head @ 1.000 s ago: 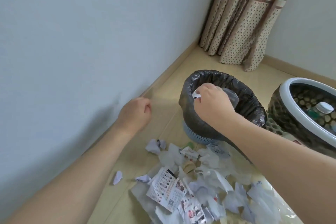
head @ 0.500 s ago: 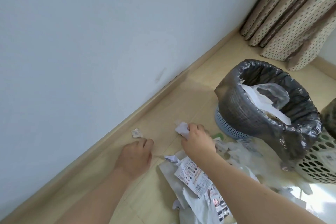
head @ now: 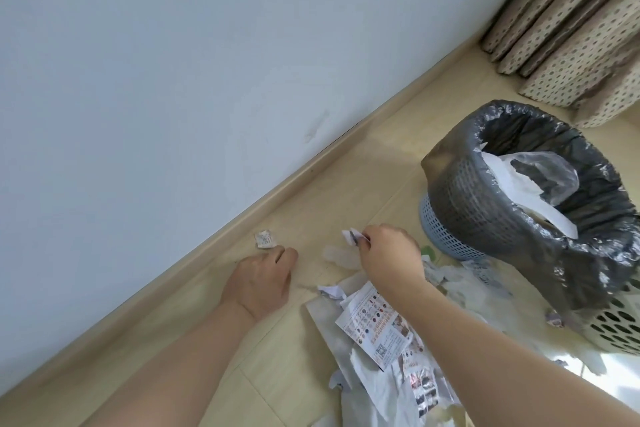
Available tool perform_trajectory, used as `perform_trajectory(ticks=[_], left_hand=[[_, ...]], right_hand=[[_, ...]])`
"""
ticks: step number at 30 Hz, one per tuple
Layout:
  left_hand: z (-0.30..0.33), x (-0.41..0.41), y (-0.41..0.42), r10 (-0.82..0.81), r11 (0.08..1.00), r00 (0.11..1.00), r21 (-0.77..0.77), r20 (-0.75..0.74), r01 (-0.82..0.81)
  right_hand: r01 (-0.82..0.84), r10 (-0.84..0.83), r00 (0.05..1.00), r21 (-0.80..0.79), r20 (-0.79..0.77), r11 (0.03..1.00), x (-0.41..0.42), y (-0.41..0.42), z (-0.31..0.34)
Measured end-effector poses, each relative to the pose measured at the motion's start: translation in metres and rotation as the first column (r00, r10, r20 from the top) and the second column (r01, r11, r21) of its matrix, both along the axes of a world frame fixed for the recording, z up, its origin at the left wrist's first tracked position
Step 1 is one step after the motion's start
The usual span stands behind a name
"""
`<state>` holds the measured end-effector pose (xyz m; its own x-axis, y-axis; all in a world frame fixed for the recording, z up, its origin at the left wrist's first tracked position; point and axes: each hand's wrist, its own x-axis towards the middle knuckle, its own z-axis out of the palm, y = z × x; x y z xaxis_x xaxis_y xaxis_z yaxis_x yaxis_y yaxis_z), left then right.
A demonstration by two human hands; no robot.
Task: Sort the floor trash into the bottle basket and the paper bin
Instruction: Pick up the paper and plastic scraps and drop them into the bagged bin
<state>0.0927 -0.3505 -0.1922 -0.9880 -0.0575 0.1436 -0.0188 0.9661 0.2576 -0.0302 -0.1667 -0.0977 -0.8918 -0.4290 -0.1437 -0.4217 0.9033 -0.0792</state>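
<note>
Paper scrap (head: 350,237) pinched in the right hand (head: 389,258) just above the floor (head: 346,163), left hand (head: 259,279) loosely curled, resting on the floor near a crumpled scrap (head: 264,239) by the baseboard, paper bin (head: 519,191) black-lined to the right, paper pile (head: 381,340) beneath the right forearm, perforated basket (head: 613,326) at the right edge.

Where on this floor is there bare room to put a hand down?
Bare floor runs along the skirting up to the bin, and near the left hand. Crowded: the paper pile under the right hand.
</note>
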Motion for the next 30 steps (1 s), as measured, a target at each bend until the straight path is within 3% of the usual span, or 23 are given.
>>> perform_trajectory(ticks=[5, 8, 11, 14, 19, 22, 25, 28, 30], left_hand=[[0.016, -0.004, 0.005, 0.099, 0.988, 0.974, 0.095, 0.203, -0.12], [0.042, -0.015, 0.02, 0.121, 0.874, 0.951, 0.424, 0.283, -0.237], [0.093, -0.041, 0.04, 0.124, 0.74, 0.979, 0.642, 0.162, -0.2], [0.164, -0.085, 0.071, 0.078, 0.675, 0.996, 0.737, -0.04, -0.023], [0.257, -0.157, 0.143, -0.022, 0.745, 0.943, 0.624, -0.333, 0.237], [0.261, -0.19, 0.177, -0.158, 0.813, 0.961, 0.522, -0.229, 0.258], [0.245, -0.192, 0.176, -0.108, 0.842, 0.98, 0.508, -0.17, 0.181], [0.218, -0.166, 0.134, -0.062, 0.855, 0.979, 0.495, -0.192, 0.151], [0.184, -0.141, 0.088, -0.031, 0.904, 0.996, 0.423, -0.084, 0.063]], right_hand=[[0.158, -0.117, 0.975, -0.222, 0.189, 0.962, 0.004, 0.021, 0.052], [0.269, -0.192, 0.95, -0.332, 0.247, 0.904, 0.006, 0.043, 0.086], [0.293, -0.244, 0.955, -0.411, 0.167, 0.864, 0.001, 0.071, 0.12], [0.313, -0.33, 0.943, -0.478, 0.05, 0.821, -0.015, 0.108, 0.147], [0.436, -0.506, 0.862, -0.49, -0.012, 0.755, -0.037, 0.166, 0.169], [0.483, -0.559, 0.829, -0.496, -0.007, 0.722, -0.051, 0.181, 0.178], [0.472, -0.558, 0.829, -0.496, -0.031, 0.729, -0.066, 0.176, 0.184], [0.505, -0.512, 0.857, -0.267, 0.048, 0.821, -0.083, 0.16, 0.18], [0.509, -0.505, 0.861, -0.088, 0.059, 0.856, -0.084, 0.141, 0.175]])
